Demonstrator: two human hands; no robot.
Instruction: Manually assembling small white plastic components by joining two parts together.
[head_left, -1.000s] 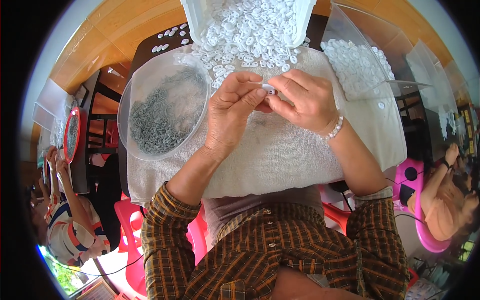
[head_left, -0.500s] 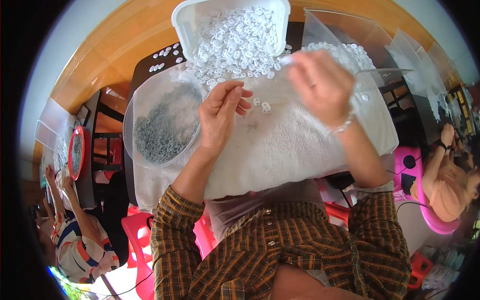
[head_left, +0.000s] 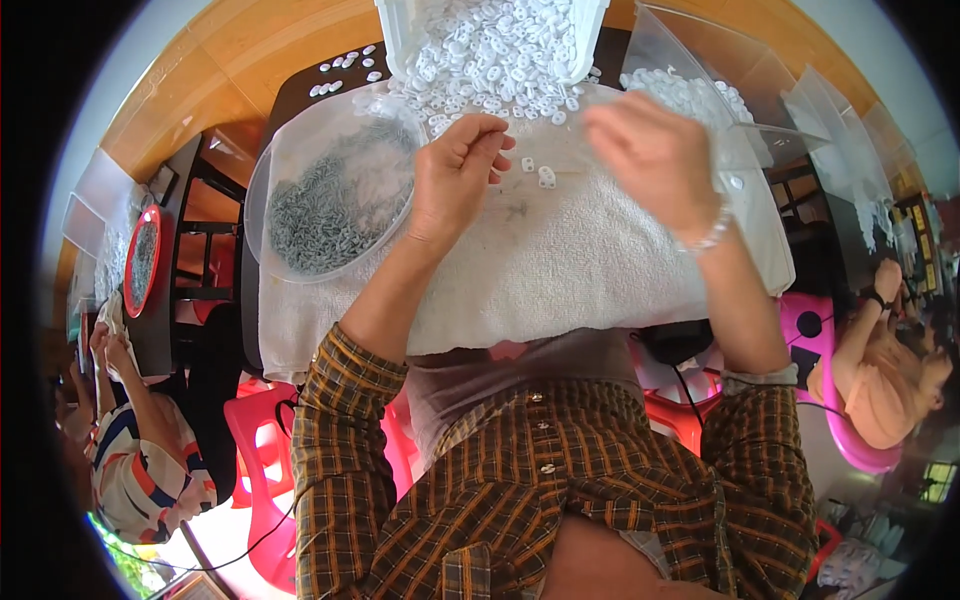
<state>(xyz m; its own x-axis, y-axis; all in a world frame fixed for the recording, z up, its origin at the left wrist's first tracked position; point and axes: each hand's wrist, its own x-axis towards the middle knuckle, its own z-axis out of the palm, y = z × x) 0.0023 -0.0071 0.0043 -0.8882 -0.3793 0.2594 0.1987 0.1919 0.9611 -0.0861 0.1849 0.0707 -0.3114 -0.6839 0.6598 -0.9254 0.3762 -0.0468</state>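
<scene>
Above the towel, my left hand (head_left: 457,180) has its fingers curled and thumb pressed against them; whatever they hold, if anything, is hidden. A few loose white oval plastic pieces with two holes (head_left: 547,177) lie just right of its fingertips. My right hand (head_left: 660,160) hangs over the towel's far right part, fingers bent and smeared by motion, so their grip does not show. Beyond both hands, a heap of the same white pieces (head_left: 500,60) spills from a white bin (head_left: 400,45) lying open toward me. Left of my left hand is a clear round tub (head_left: 258,215) of small grey screws (head_left: 330,220).
A pale towel (head_left: 600,270) covers most of the dark table (head_left: 290,100). Clear plastic bins (head_left: 690,60) stand at the far right with more white pieces. Co-workers sit at the left (head_left: 150,450) and right (head_left: 870,370). A red tray (head_left: 143,262) is at the left.
The view has shifted, so the table sits higher in the picture. My right hand has come slightly toward me from the heap; the white piece seen at its fingertips before no longer shows.
</scene>
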